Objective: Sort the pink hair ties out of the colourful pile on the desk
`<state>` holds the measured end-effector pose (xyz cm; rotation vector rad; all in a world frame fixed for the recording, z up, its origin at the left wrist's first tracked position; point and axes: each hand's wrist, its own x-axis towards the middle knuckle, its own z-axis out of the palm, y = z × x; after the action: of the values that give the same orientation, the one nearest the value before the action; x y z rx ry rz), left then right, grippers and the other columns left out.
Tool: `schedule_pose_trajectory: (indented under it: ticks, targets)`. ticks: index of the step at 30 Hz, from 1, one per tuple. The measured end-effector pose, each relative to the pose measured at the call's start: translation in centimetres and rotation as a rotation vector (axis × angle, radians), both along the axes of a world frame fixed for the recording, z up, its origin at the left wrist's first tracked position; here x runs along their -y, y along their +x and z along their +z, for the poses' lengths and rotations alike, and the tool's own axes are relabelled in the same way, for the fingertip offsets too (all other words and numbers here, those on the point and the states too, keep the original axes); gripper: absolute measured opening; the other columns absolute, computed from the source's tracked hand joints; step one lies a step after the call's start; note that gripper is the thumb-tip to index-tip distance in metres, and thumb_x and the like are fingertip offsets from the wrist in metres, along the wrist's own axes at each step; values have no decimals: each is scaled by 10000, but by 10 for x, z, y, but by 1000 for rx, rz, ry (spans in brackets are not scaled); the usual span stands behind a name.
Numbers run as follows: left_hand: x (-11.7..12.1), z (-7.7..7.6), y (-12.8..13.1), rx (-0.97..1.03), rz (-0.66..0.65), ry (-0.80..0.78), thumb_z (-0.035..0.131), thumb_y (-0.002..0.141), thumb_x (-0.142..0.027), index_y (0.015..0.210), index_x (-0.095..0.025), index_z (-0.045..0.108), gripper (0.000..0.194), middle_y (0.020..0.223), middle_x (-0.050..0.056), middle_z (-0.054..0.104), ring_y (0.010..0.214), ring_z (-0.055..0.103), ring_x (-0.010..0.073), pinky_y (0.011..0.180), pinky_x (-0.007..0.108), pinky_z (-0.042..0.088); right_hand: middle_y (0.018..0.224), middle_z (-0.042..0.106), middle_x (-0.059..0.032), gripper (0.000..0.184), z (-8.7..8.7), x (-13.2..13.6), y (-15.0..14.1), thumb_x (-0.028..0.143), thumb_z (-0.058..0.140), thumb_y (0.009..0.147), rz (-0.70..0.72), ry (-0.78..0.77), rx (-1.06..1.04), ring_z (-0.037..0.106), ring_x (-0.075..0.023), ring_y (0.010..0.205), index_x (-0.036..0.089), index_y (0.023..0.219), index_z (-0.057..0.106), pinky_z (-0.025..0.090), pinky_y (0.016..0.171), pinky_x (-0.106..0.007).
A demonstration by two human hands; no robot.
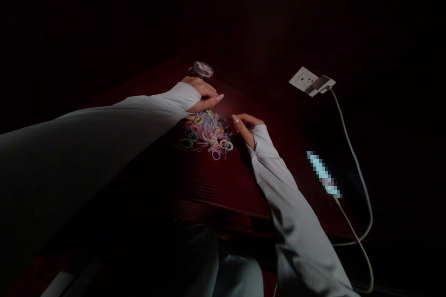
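Observation:
A loose heap of small coloured hair ties (209,132), in pink, green, yellow and purple, lies on the dark red table. Over the far side of the heap is my left hand (205,93), its thumb drawn in alongside the bent fingers. Whatever it may hold is hidden. Just behind its knuckles stands a small round container (203,69) with a patterned lid. My right hand (244,124) is at the heap's right edge, thumb and forefinger pinched together. A small dark grey shape shows at its fingertips, too dim to name.
The wooden table (216,190) has its near edge above my legs. To the right, a white wall socket (303,81) carries a plugged-in charger (322,85). Its white cable (351,148) hangs in a loop near a lit, blurred-out phone-like device (324,174). The surroundings are very dark.

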<state>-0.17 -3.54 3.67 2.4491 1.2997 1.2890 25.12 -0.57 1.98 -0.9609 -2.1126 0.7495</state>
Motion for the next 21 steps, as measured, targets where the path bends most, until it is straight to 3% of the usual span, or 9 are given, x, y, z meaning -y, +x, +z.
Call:
schedule_pose_trajectory:
  ticks: [6,10,13,18,21]
  targets:
    - [-15,-2,-8,-101,17,16,406,1073,-471,653,-221,651,546,789,46,750,782,664,176,760,323,456,815,754,-58,582,-1,-6,-1,762,613,991,-37,159,22,675,-193,736,224,965,835,528,684,-330]
    - [-34,-11,-17,4,181,71,324,1099,-532,645,-209,644,643,714,63,714,759,657,197,762,354,452,987,763,-80,381,1,-1,-20,572,635,1043,-30,373,110,684,-242,945,249,987,829,556,908,-416]
    - [-47,-19,-20,110,294,52,283,1109,-582,595,-219,619,713,595,53,643,685,626,197,748,363,471,1189,742,-83,271,-1,7,-45,490,691,1021,-8,467,185,648,-282,1142,287,1144,822,512,1078,-492]
    - [-50,-21,-17,90,331,95,355,1079,-546,578,-218,603,648,633,51,670,707,645,200,767,362,469,1550,622,-74,593,-15,14,-71,524,856,888,80,514,380,520,-361,1391,350,1436,715,451,1205,-585]
    - [-48,-18,-16,114,371,70,366,1081,-545,589,-216,616,643,656,48,694,715,660,198,763,350,476,1604,601,-95,795,-22,9,-70,491,911,828,128,469,431,518,-361,1425,317,1550,628,442,1237,-574]
